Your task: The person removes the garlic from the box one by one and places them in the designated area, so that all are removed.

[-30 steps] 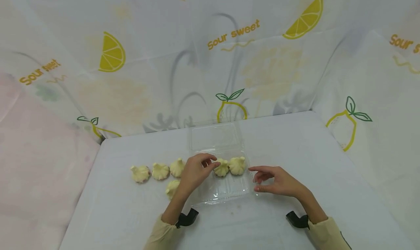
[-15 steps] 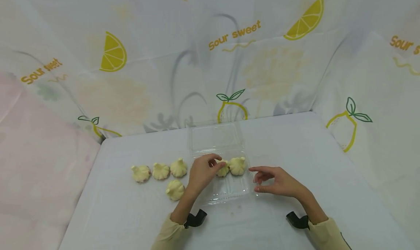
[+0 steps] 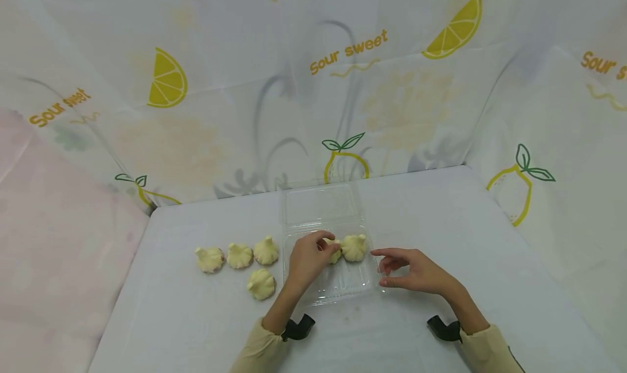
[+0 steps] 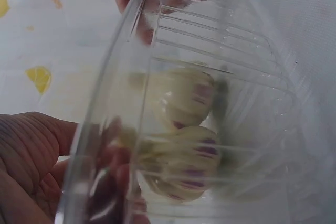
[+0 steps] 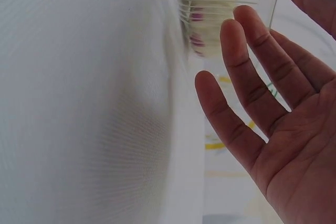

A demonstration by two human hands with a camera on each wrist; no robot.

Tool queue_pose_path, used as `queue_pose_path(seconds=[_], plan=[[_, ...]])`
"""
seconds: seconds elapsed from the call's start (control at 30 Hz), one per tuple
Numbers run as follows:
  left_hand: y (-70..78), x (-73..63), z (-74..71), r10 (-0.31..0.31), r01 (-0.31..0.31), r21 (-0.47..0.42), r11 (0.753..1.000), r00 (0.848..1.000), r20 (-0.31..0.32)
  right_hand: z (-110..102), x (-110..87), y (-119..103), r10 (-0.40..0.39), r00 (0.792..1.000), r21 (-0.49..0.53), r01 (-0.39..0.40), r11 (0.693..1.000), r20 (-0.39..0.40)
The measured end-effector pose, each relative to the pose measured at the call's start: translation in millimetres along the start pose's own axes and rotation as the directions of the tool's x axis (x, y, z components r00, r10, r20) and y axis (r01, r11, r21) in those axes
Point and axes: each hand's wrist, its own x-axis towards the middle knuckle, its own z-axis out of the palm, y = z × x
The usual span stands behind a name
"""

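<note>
In the head view, my left hand point(image 3: 309, 260) reaches over the clear plastic container point(image 3: 345, 288), its thumb and fingers loosely curved at the left one of two pale garlic bulbs point(image 3: 335, 251) inside. The hand partly covers that bulb; its right neighbour, another garlic bulb point(image 3: 354, 248), shows fully. The left wrist view has both bulbs behind the container's clear wall, the left fingers close to the lower garlic bulb point(image 4: 181, 163); contact is unclear. At the container's right edge, my right hand point(image 3: 416, 270) holds thumb and index finger spread apart. Its fingers point(image 5: 236, 43) are relaxed and grip nothing.
Several garlic bulbs lie on the white table left of the container: three garlic bulbs point(image 3: 239, 256) in a row and another garlic bulb point(image 3: 261, 284) nearer. The container's lid point(image 3: 320, 204) lies folded back behind it. A printed curtain point(image 3: 220, 90) hangs beyond the table.
My left hand has moved to the right, covering more of the left bulb in the container and uncovering the bulbs near its wrist. The right hand stays still.
</note>
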Motion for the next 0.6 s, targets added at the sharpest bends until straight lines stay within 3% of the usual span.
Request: queue_pose_path(seconds=[0.6], plan=[[-2.1, 0.1, 3.2, 0.028, -0.027, 0.029, 0.999, 0.999, -0.031, 0.6, -0.3, -0.8, 0.002, 1.0, -0.012, -0.002, 1.0, 0.001]])
